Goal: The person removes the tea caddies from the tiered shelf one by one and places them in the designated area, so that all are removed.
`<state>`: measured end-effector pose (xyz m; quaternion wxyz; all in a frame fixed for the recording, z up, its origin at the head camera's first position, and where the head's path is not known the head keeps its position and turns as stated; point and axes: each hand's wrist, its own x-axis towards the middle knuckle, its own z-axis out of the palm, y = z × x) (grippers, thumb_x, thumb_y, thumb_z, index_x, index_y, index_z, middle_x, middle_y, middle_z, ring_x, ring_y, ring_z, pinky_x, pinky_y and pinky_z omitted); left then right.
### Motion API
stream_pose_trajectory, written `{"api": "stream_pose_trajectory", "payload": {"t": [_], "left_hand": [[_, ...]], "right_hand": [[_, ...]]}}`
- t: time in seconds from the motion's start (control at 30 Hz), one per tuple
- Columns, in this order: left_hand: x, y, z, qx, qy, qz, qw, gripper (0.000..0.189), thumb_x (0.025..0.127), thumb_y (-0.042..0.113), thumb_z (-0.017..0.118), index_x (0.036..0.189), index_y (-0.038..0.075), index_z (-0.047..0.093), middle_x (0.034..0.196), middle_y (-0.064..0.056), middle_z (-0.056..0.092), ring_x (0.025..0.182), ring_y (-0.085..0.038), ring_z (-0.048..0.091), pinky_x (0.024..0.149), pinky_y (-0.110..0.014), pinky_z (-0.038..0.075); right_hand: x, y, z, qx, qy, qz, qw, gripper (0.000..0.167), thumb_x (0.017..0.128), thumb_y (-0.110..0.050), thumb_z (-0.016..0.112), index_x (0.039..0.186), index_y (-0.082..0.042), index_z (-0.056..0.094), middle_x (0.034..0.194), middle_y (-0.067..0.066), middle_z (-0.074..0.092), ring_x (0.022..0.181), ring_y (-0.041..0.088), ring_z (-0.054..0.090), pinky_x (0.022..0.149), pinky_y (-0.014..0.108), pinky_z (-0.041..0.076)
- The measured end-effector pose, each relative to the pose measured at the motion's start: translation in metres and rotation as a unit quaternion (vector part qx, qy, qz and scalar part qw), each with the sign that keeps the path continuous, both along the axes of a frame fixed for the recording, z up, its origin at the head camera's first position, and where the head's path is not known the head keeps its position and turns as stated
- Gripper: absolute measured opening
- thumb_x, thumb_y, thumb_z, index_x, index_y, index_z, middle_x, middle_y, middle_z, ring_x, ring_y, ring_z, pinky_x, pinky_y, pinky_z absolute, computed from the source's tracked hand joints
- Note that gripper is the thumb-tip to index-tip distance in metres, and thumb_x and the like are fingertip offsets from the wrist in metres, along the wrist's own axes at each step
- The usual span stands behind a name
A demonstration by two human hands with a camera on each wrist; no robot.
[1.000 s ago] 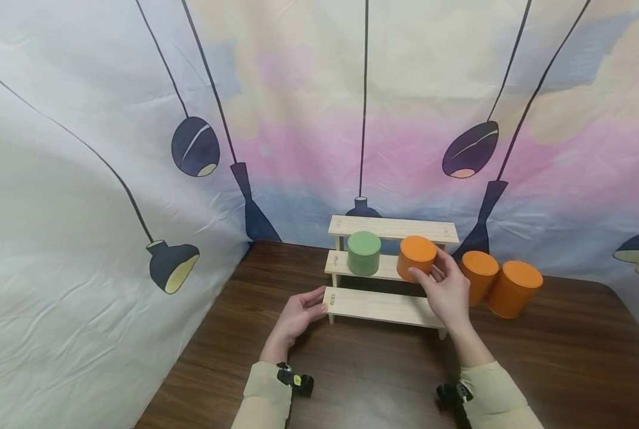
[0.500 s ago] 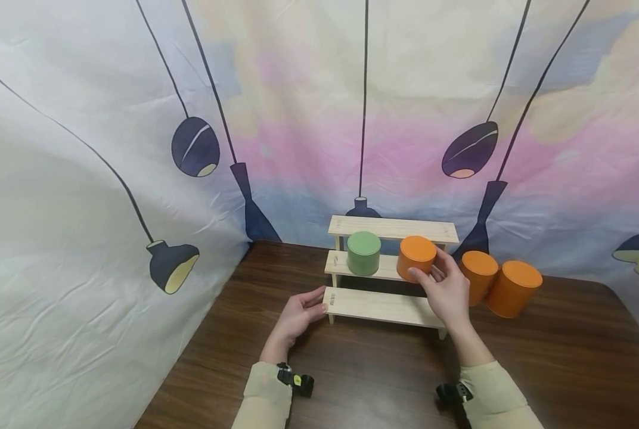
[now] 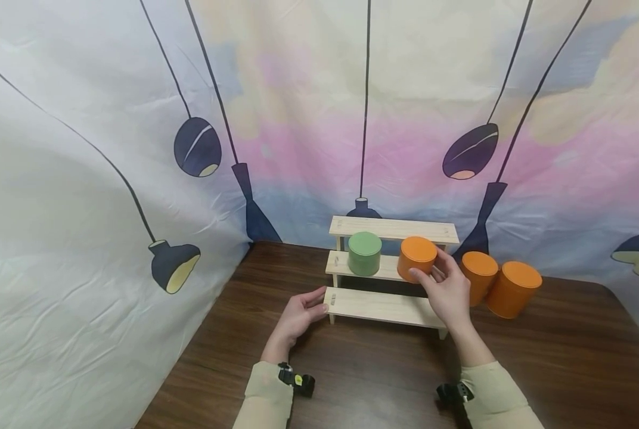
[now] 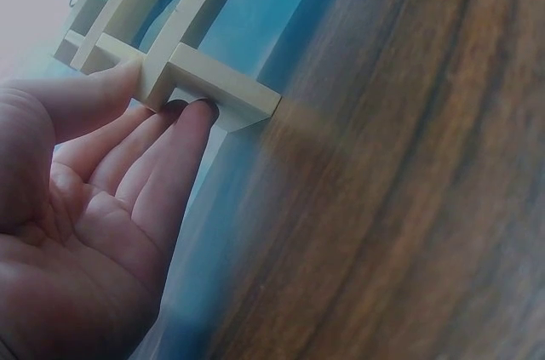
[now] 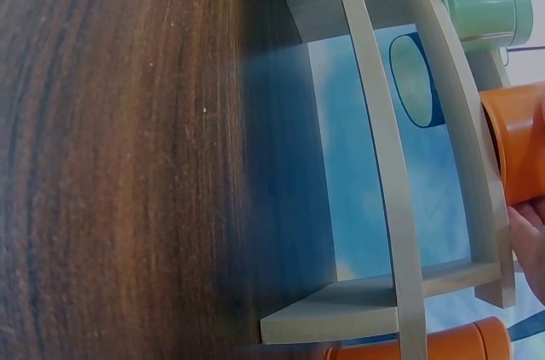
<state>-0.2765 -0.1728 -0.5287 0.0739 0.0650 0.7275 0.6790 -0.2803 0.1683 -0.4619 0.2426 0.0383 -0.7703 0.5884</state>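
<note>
A three-step wooden display stand (image 3: 384, 306) rests on the table. My left hand (image 3: 296, 319) pinches the left end of its lowest step, and in the left wrist view the thumb (image 4: 94, 96) lies against the wood with the fingers around the end piece. On the middle step, a round green canister (image 3: 364, 254) stands upright toward the left. An orange canister (image 3: 417, 260) is at the right of that step, lid up. My right hand (image 3: 448, 292) grips it from the right side, thumb in front. Only part of this hand shows in the right wrist view.
Two more orange canisters, a nearer one (image 3: 514, 289) and one beside it (image 3: 478, 277), stand on the table to the right of the stand. A printed cloth backdrop (image 3: 298, 119) with painted lamps hangs behind and to the left. Dark wood table (image 3: 384, 369) lies in front.
</note>
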Motion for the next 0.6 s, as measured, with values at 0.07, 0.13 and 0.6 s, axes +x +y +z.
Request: {"api": "stream_pose_trajectory", "payload": {"t": [0.07,0.13,0.6], "left_hand": [[-0.0002,0.0001,-0.0002,0.000,-0.002,0.001,1.0000,0.053,0.103,0.003,0.069,0.153,-0.002,0.054,0.152,-0.025,0.058,0.126,-0.028,0.068,0.100,-0.035,0.058],[-0.0005,0.0001,-0.0009,-0.001,-0.002,0.002,1.0000,0.053,0.103,0.003,0.069,0.153,-0.002,0.055,0.151,-0.025,0.058,0.126,-0.028,0.068,0.100,-0.035,0.058],[-0.0004,-0.0001,-0.0008,-0.001,0.003,-0.003,1.0000,0.052,0.104,0.003,0.067,0.154,-0.004,0.053,0.151,-0.027,0.057,0.127,-0.029,0.067,0.100,-0.035,0.058]], "right_hand": [[0.0000,0.0005,0.0002,0.000,0.000,0.000,1.0000,0.073,0.089,-0.012,0.090,0.153,-0.005,0.056,0.146,0.018,0.064,0.133,0.034,0.064,0.103,0.032,0.053],[0.0004,0.0008,0.0002,0.002,-0.001,0.000,1.0000,0.072,0.090,-0.013,0.089,0.153,-0.005,0.056,0.146,0.018,0.064,0.133,0.034,0.064,0.103,0.031,0.053],[0.0082,0.0100,0.0027,-0.019,-0.039,0.040,0.9982,0.073,0.091,-0.017,0.089,0.156,-0.009,0.055,0.149,0.017,0.062,0.136,0.034,0.061,0.102,0.022,0.052]]}}
